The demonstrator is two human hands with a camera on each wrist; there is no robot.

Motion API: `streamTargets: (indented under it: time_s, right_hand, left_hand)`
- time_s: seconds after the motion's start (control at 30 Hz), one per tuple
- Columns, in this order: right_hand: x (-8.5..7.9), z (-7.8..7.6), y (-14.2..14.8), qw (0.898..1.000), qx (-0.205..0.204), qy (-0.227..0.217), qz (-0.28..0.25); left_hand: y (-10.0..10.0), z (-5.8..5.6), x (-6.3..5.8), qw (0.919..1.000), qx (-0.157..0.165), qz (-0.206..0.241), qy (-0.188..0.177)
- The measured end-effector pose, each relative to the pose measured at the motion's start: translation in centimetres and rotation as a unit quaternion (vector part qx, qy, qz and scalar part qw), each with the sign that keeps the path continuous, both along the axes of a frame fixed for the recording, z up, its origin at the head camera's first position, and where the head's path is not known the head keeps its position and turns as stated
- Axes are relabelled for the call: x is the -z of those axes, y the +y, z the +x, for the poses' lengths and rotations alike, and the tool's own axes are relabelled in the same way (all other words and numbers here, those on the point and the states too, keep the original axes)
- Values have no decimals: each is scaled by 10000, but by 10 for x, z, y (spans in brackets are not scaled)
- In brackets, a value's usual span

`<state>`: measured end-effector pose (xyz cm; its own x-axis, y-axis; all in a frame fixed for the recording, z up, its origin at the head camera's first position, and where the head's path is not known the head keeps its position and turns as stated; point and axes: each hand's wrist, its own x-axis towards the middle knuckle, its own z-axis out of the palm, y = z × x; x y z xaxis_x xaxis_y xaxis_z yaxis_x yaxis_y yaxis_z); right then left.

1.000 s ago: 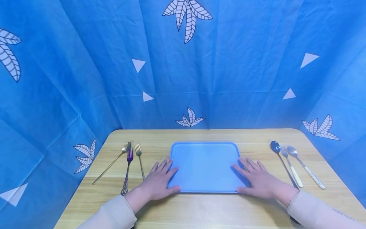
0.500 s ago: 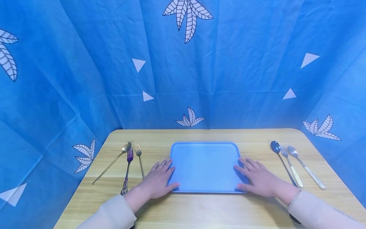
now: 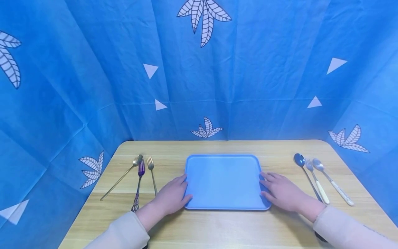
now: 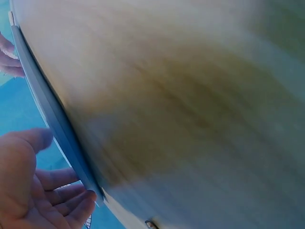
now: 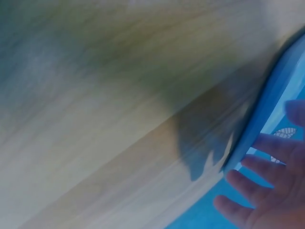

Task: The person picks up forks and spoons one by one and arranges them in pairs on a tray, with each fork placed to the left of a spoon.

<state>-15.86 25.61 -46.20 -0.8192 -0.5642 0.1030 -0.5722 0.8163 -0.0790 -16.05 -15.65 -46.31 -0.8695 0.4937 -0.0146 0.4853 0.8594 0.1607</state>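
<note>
A flat light-blue rectangular tray [image 3: 224,181] lies on the wooden table in the middle of the head view. My left hand [image 3: 171,197] is at its left side, fingers along the rim and thumb near the front corner. At the opposite side my right hand [image 3: 283,192] has its fingertips against the right rim. Seen from the left wrist, the loosely bent fingers [image 4: 59,195] meet the tray's edge, the thumb apart from them. The right wrist view has the fingers [image 5: 267,169] spread and fairly straight beside the tray edge [image 5: 259,114].
Left on the table [image 3: 217,228] lie a gold spoon [image 3: 136,160], a purple fork [image 3: 141,168] and a gold fork [image 3: 150,164]. To the right are a dark spoon [image 3: 299,159], a cream-handled fork [image 3: 322,192] and a silver spoon [image 3: 318,164]. Blue curtains [image 3: 264,79] surround the table.
Both hands have drawn slightly outward, so their fingers and thumbs moved from over the tray's surface to its side rims. The tray and cutlery have stayed in place.
</note>
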Motion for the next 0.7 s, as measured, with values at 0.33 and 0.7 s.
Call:
streamTargets:
  time_s: [0.33, 0.7]
  right_hand:
    - [1, -5, -5, 9990, 157, 305, -276]
    - [5, -9, -12, 9958, 511, 454, -607]
  left_hand:
    - [6, -6, 1, 9958, 171, 264, 865]
    - [8, -9, 4, 9935, -270, 743, 817]
